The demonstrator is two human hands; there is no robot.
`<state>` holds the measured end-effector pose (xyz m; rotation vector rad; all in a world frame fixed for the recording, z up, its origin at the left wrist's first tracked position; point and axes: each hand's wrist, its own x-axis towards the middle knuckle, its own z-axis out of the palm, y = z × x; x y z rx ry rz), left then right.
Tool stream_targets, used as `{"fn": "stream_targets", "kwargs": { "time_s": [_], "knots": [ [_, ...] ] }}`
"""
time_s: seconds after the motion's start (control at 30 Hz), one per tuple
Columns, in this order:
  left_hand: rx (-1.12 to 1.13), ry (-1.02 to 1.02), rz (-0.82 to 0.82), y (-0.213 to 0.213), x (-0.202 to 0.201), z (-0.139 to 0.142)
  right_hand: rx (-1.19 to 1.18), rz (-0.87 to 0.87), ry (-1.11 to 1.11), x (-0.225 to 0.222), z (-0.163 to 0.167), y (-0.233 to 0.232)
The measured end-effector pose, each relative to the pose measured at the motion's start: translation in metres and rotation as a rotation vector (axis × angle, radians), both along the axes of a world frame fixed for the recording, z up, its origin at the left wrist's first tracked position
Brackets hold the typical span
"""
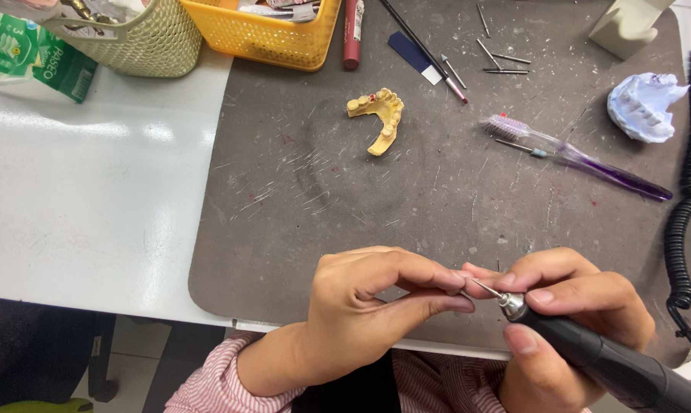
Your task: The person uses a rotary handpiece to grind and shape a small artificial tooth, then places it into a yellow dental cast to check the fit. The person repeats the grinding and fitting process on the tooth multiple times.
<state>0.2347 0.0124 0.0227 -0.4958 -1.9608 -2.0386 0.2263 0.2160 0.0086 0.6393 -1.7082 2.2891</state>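
**Handpiece bur meets pinched fingertips at lower centre**

The right hand (567,306) wraps its fingers closed around a dark rotary handpiece (613,359) at the lower right. Its thin bur (485,288) points left to the left hand (368,306), whose thumb and forefinger pinch together; what they hold is hidden. A yellow dental cast (380,115) lies on the grey mat (299,191), upper centre.
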Motion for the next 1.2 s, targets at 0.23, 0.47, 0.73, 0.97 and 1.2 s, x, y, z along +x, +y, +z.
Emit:
{"fn": "stream_targets", "kwargs": {
  "time_s": [0.23,0.47,0.73,0.97,1.2],
  "knots": [
    [-0.028,0.061,-0.006,-0.003,0.000,0.000,0.040,-0.031,-0.004,0.010,0.014,0.000],
    [0.059,-0.091,-0.146,-0.002,0.000,-0.003,0.117,-0.093,0.017,0.008,0.007,0.001],
    [0.099,-0.171,-0.214,-0.002,-0.001,-0.001,0.094,-0.107,0.030,0.006,0.004,0.001],
    [0.197,-0.311,-0.266,-0.003,-0.004,0.001,0.067,-0.088,0.019,0.003,0.005,0.001],
    [0.158,-0.330,-0.261,-0.004,-0.004,0.000,0.094,-0.033,-0.015,0.008,0.009,0.004]
  ]
}}
